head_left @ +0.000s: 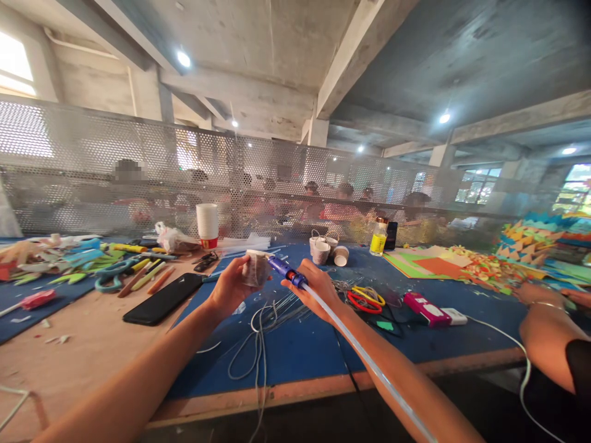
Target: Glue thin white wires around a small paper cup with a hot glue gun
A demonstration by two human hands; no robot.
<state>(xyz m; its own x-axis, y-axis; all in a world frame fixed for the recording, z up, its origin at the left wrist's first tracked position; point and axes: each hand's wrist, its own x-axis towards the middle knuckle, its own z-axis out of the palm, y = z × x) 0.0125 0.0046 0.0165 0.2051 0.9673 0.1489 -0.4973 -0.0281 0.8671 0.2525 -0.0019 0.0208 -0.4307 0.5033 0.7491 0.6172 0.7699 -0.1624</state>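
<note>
My left hand (231,282) is closed around a small greyish-white cup (255,271), held tilted above the blue mat (295,363). In my right hand (318,289) is a blue hot glue gun (287,272), its nozzle touching or almost touching the cup's rim. A long translucent glue stick (364,354) runs out of the gun's back, over my right forearm. Under my hands, grey cord (261,344) lies in loops and hangs past the table's front edge. Behind them, several small cups (320,251) stand together, one lying on its side (340,256).
At left are a black phone (162,299), scissors (113,275), markers (148,275) and stacked paper cups (207,225). Rightward lie red and yellow cords (367,300), a pink box (427,309), a yellow-labelled bottle (378,239) and coloured paper (429,263). A co-worker's arm (549,338) reaches in. A perforated screen (277,184) stands behind.
</note>
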